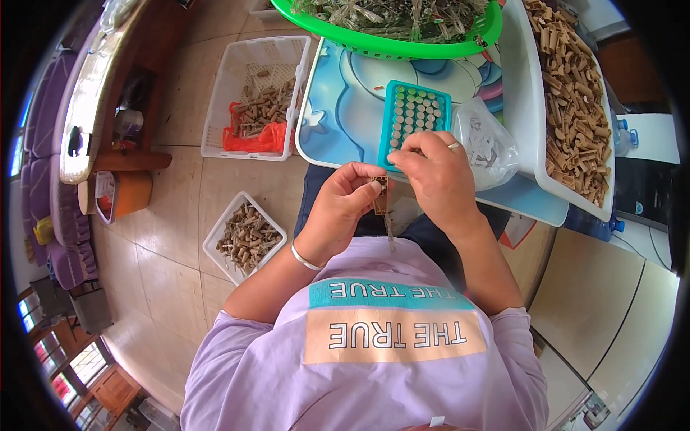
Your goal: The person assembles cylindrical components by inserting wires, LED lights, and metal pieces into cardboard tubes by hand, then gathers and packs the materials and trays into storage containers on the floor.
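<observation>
My left hand is closed, its thumb and forefinger pinching a small brown half-shell piece with pale strands hanging below it. Just to the right, my right hand has thumb and fingertips pressed together over the near end of a teal tray. Whatever lies between those fingertips is too small to make out. Rows of small round silvery discs stand in the tray. A clear plastic bag with pale pieces inside lies beside the tray, right of my right hand.
The tray rests on a blue patterned table. Behind it stands a green basket of wiry bundles. On the right is a white bin of brown half-shells. A white crate and a smaller white tub, both holding brown pieces, stand left on the floor.
</observation>
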Demonstrator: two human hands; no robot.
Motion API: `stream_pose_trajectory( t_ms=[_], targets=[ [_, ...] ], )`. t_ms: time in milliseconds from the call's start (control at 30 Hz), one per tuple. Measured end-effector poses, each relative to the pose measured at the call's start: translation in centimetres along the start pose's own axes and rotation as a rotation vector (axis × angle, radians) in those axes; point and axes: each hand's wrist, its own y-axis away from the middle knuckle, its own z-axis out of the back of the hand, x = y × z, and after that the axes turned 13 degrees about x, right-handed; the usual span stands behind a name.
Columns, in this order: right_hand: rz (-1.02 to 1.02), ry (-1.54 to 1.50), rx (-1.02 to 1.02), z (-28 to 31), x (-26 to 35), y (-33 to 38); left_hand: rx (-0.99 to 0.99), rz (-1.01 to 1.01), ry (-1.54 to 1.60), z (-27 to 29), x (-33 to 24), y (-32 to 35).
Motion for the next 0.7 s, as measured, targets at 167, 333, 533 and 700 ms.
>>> stream_pose_trajectory(
  t_ms=[167, 333, 533, 700],
  targets=[
    [-0.025, -0.053, -0.043, 0.0, 0.4, 0.2, 0.001, -0.005, 0.002, 0.0, 0.0, 0.1],
    [-0.095, -0.363, -0.063, 0.1, 1.5, 1.7, 0.023, -0.046, -0.083, -0.8, 0.5, -0.1],
    [-0.085, -0.4, 0.03, 0.7, 1.3, 2.3, 0.041, -0.041, -0.089, -1.0, 0.9, 0.1],
    [-0.07, -0.34, -0.061, 0.7, 0.5, 0.6, 0.006, -0.046, -0.008, -0.4, 0.2, 0.0]
  ],
)
